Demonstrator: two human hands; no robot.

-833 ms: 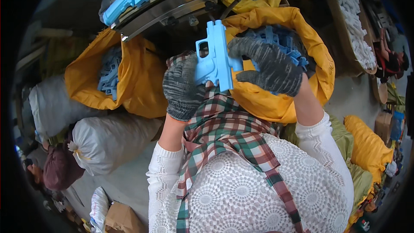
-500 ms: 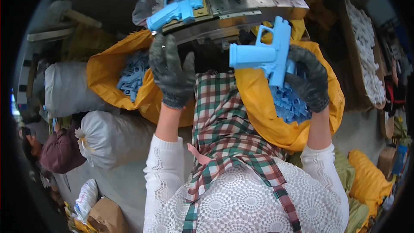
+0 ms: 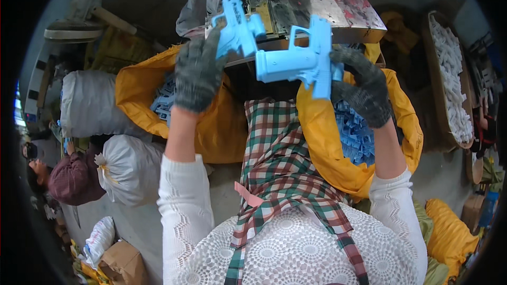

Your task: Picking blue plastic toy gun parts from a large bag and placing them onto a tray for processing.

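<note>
My left hand [image 3: 199, 71], in a dark glove, is closed on a light blue toy pistol [image 3: 240, 31] with dark printing on its side. That piece is just in front of a metal-topped machine [image 3: 343, 16]. My right hand [image 3: 365, 87], also gloved, grips a second light blue toy pistol [image 3: 288, 65] by its slide end, with the handle pointing left. The two pistols are close together, and I cannot tell whether they touch. Below my right hand, an open yellow sack [image 3: 325, 150] holds many blue toy pistols [image 3: 355, 134].
Another open yellow sack [image 3: 132, 95] with blue pieces stands at the left. Full white sacks [image 3: 129, 171] are beside it, near a person in maroon [image 3: 76, 179]. A long tray of white pieces [image 3: 449, 74] stands at the right. A cardboard box [image 3: 124, 264] lies lower left.
My left hand has taken hold of the toy pistol on the machine and shifted it right, tilting it. My right hand has brought its pistol leftward, closer to it.
</note>
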